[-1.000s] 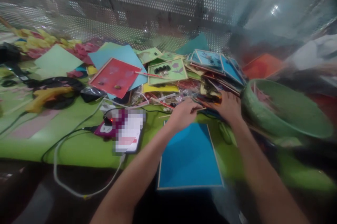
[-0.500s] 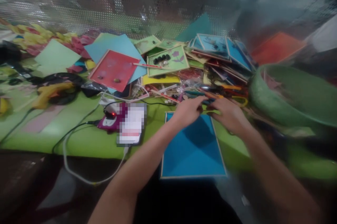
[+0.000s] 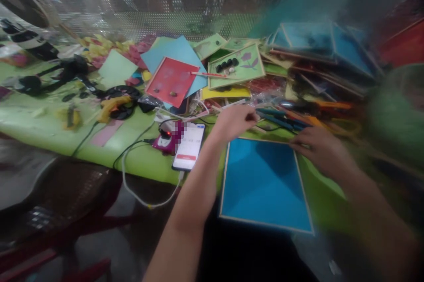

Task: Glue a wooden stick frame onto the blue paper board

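Note:
A blue board (image 3: 265,184) with a thin light wooden border lies at the table's front edge, partly over it. Just above its top left corner is my left hand (image 3: 236,119), its fingers curled; whatever they may hold is hidden. My right hand (image 3: 314,145) is at the board's top right corner, with thumb and fingers close together near the border. What is between them is too small to tell. Blue-handled tools (image 3: 278,118) lie between and beyond both hands.
Left of my arm lie a phone (image 3: 188,147), a purple power strip (image 3: 168,140) and cables. A yellow glue gun (image 3: 112,107) is further left. Behind are a red card (image 3: 172,79), a green framed board (image 3: 243,67) and stacked blue boards (image 3: 308,41). A green basin (image 3: 397,109) stands right.
The view has turned left, so things sit further right. My hands have moved apart, from close together above the board to near its two upper corners.

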`<action>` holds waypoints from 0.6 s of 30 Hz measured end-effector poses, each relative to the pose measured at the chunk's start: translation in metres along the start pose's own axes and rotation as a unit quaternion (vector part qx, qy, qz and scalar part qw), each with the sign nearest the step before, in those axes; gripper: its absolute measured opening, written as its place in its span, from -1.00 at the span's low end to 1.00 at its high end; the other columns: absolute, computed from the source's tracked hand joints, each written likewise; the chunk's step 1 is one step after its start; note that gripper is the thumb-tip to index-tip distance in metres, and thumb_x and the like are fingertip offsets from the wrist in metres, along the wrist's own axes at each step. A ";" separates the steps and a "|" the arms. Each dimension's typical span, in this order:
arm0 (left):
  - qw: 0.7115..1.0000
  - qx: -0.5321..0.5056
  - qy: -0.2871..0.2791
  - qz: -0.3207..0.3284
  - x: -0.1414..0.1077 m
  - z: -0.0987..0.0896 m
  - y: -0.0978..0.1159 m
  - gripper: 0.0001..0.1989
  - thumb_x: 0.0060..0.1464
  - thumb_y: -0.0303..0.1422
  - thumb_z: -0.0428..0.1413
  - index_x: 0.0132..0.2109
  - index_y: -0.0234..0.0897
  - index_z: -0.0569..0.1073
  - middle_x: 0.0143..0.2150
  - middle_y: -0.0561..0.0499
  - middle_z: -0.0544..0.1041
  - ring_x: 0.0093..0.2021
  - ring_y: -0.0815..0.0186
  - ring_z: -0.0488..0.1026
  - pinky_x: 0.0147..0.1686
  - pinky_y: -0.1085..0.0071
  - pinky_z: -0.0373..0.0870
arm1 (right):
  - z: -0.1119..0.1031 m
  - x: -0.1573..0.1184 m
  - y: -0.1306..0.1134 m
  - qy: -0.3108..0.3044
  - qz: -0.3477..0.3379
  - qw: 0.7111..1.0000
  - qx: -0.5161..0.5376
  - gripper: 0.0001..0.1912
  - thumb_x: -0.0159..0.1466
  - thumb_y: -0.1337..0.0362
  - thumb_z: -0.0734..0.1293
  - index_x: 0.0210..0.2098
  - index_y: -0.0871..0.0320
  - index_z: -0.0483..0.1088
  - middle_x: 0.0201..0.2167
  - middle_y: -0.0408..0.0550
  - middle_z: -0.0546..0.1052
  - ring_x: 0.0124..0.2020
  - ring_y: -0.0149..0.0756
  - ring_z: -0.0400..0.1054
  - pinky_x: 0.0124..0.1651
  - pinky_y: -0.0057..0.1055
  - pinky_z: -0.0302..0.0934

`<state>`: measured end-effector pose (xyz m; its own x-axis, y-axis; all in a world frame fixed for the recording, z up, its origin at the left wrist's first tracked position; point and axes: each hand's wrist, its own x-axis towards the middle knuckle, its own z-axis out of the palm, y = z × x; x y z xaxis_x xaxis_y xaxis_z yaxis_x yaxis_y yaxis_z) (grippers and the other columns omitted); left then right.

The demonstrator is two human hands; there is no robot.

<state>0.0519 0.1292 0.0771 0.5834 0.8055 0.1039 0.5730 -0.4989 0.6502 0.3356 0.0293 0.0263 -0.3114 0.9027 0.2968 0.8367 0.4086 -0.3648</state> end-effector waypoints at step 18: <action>0.983 0.117 -0.139 -0.007 0.000 0.011 -0.003 -0.90 -0.03 -0.51 0.24 -0.37 -0.20 0.60 -0.36 0.01 0.65 -0.32 0.20 0.56 -0.27 0.36 0.37 | -0.001 0.002 -0.001 -0.027 0.018 0.999 -0.005 -0.70 0.43 0.08 0.29 -0.23 0.03 0.65 -0.27 0.03 0.66 -0.16 -0.05 0.51 -0.08 -0.13 0.33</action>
<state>0.0561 0.1269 0.0672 0.6901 0.7109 -0.1352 0.6806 -0.5740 0.4553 0.3350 0.0306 0.0281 -0.3059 0.9226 0.2349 0.8516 0.3755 -0.3657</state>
